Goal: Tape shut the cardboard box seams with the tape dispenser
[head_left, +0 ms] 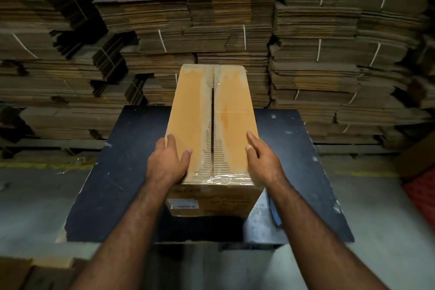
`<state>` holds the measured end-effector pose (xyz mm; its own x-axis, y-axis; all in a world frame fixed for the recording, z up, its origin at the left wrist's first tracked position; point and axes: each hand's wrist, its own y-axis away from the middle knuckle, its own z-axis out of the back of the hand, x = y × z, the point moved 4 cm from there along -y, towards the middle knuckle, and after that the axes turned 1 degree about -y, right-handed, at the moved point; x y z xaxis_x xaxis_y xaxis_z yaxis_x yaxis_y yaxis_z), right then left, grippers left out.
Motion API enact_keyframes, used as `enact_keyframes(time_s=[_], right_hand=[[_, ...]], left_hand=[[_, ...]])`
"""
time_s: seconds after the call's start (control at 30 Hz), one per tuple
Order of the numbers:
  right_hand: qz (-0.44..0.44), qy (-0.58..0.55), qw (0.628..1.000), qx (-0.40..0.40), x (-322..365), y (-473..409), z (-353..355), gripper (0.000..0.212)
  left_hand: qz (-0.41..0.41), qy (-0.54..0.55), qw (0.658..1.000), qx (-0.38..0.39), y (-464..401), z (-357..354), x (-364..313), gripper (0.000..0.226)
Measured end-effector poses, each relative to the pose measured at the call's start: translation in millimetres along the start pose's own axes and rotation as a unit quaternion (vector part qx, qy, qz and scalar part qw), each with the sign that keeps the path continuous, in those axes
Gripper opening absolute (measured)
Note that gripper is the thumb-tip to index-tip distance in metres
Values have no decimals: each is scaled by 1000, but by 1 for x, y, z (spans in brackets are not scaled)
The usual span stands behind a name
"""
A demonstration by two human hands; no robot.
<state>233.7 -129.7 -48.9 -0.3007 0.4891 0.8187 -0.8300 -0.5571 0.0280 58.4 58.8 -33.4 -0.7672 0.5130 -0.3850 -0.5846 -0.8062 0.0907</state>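
Note:
A long brown cardboard box lies lengthwise on a dark table, its two top flaps meeting in a centre seam with a narrow dark gap. Torn paper strips and old clear tape run along the seam and across the near edge. My left hand holds the box's near left edge, thumb on the top flap and fingers down the side. My right hand holds the near right edge the same way. A blue object, partly hidden by my right forearm, lies on the table; I cannot tell if it is the tape dispenser.
Tall stacks of flattened, string-tied cardboard fill the whole background behind the table. A red object sits on the floor at the right edge. More cardboard lies at the lower left. Grey floor surrounds the table.

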Motion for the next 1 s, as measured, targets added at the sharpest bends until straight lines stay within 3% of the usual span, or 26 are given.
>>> enact_keyframes(time_s=[0.13, 0.3, 0.43, 0.9, 1.0], right_hand=[[9, 19, 1000, -6, -6, 29, 7, 48], [-7, -37, 999, -22, -12, 69, 22, 55], [34, 29, 999, -21, -14, 113, 11, 49], [-8, 88, 996, 4, 8, 121, 10, 54], [17, 152, 988, -8, 22, 121, 14, 58]], left_hand=[[-3, 28, 1000, 4, 30, -1, 8, 72], [-23, 144, 989, -24, 69, 13, 32, 65], [-49, 184, 981, -29, 110, 1, 51, 59], [-71, 167, 983, 5, 107, 8, 55, 58], [-90, 112, 989, -47, 104, 13, 46, 58]])
